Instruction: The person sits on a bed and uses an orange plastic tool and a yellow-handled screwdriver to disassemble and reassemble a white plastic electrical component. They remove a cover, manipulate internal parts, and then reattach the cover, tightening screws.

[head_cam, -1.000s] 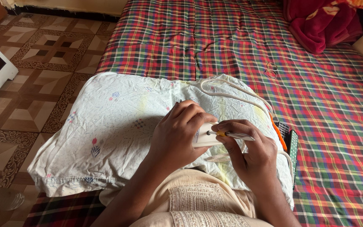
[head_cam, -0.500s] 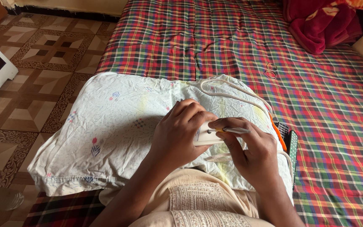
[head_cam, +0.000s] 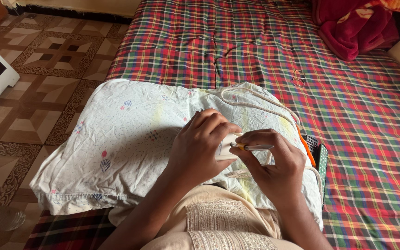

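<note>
At centre frame, our left hand [head_cam: 200,148] grips a small white piece [head_cam: 226,147]; our right hand [head_cam: 274,162] pinches a thin tool [head_cam: 252,147] against it, work seemingly unfinished.

pillow [head_cam: 116,143] lies on the bed [head_cam: 209,46], at its near left edge | both hands over the pillow: left hand [head_cam: 202,143] left of right hand [head_cam: 274,164] | cord [head_cam: 255,104] on the pillow's far right | blanket [head_cam: 353,28] at the bed's far right | floor [head_cam: 47,69] left of the bed
</note>
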